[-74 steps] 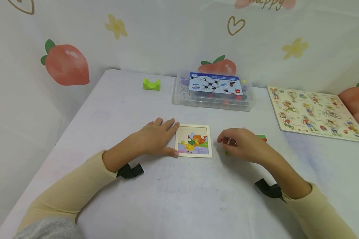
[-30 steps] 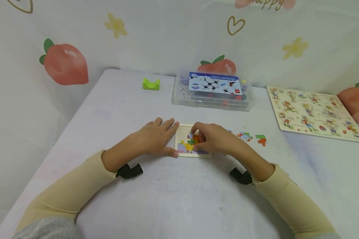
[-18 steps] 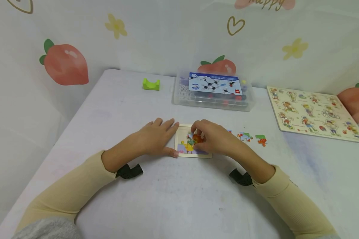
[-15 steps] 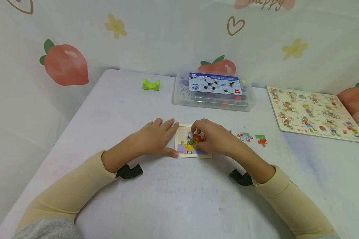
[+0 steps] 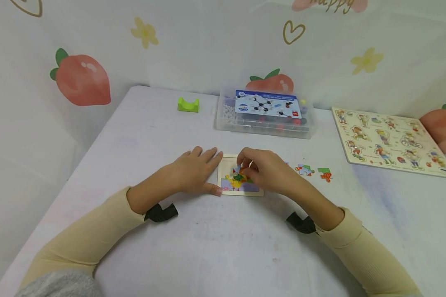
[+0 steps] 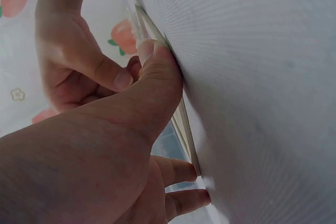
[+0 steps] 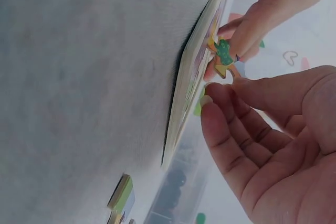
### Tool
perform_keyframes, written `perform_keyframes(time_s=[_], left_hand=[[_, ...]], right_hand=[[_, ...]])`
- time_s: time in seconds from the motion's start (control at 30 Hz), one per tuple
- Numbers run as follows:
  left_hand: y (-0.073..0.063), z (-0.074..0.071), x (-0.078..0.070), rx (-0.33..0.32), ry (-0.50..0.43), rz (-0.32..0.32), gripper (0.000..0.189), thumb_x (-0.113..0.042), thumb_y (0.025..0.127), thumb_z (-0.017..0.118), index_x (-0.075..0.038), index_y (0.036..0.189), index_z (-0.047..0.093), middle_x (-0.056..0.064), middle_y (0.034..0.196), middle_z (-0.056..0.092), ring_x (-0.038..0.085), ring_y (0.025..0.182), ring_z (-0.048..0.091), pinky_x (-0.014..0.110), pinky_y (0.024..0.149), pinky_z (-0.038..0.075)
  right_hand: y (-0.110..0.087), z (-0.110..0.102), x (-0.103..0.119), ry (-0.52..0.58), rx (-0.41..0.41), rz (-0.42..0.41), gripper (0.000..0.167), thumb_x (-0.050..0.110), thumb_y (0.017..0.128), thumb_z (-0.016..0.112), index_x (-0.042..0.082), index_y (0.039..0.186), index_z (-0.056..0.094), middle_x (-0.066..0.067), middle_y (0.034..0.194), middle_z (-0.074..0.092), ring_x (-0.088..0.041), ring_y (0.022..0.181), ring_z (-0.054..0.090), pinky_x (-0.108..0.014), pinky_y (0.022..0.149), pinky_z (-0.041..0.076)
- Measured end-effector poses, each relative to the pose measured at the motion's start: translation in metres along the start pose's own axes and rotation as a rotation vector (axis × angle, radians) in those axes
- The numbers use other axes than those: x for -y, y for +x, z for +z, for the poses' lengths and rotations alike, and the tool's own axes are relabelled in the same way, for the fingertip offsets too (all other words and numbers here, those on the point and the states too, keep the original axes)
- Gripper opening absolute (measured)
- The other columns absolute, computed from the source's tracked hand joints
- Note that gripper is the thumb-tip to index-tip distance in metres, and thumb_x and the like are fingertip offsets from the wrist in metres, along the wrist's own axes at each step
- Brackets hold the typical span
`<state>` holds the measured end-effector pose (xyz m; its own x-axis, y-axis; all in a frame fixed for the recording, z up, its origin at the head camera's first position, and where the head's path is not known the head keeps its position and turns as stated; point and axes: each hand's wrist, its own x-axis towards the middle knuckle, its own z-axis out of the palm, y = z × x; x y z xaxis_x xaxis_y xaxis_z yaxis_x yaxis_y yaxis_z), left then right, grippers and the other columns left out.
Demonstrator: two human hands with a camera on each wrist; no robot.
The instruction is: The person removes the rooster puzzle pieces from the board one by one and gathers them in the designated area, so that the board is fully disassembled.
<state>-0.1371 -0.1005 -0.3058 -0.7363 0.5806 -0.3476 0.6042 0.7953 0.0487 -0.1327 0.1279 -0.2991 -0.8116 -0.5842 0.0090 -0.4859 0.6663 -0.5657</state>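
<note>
A small wooden jigsaw puzzle tray with a few pieces in it lies in the middle of the table. My left hand rests along its left side, fingers extended, with the thumb at the near corner. Over the tray's right half, my right hand pinches a jigsaw puzzle piece between thumb and fingers. This piece, green, yellow and orange, stands tilted up from the tray in the right wrist view. Its right part is hidden behind the fingers in the head view.
Loose puzzle pieces lie right of the tray, partly behind the right hand. A clear plastic case with a blue-and-white card stands at the back. Beyond are a green curved block and a picture board.
My right hand has moved left from beside the loose pieces onto the tray and pinched a piece there, which has tipped up. The left hand keeps its place.
</note>
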Motion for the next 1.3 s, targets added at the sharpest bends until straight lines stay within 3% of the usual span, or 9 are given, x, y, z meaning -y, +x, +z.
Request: perform_keyframes(time_s=[1.3], left_hand=[[0.0009, -0.0003, -0.0005, 0.007, -0.009, -0.006, 0.107, -0.073, 0.087, 0.056, -0.006, 0.161, 0.018, 0.017, 0.164, 0.020, 0.043, 0.141, 0.029, 0.057, 0.110, 0.033]], right_hand=[[-0.0004, 0.0013, -0.0017, 0.045, -0.039, -0.040, 0.017, -0.001, 0.091, 0.069, 0.010, 0.104, 0.068, 0.002, 0.086, 0.066, -0.016, 0.071, 0.058, -0.031, 0.067, 0.052]])
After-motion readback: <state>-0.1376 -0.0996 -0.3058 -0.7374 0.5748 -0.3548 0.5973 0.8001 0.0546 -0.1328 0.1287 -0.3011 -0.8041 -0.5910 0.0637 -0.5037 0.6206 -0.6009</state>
